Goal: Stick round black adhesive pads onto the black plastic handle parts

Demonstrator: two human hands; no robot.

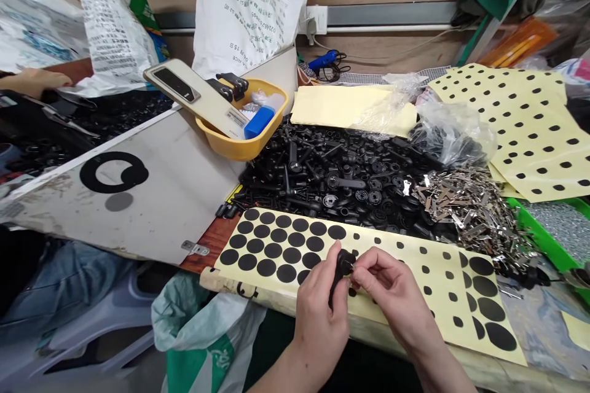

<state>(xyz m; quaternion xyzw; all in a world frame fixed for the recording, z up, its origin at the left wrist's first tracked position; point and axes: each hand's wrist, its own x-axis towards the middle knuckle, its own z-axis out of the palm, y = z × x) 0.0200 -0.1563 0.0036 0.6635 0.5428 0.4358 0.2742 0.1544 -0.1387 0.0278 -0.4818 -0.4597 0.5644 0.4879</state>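
My left hand (322, 310) is closed around a dark plastic part (342, 267) with a rounded end that points up. At that end the fingertips of my right hand (391, 288) are pinched together against the part. A small shiny bit shows there, too small to name. Both hands are over a pale yellow sticker sheet (437, 282) with rows of round black stickers on its left and small black dots further right. Behind the sheet lies a heap of black plastic parts (332, 172). Flat metal clips (470, 202) are piled to its right.
A yellow basket (239, 148) with a phone (203, 98) leaning in it stands by a grey partition (184, 196). A green tray (544, 245) of small shiny pieces is at right, below dotted sheets (530, 135). Beyond the partition, another person's hand (39, 78) shows.
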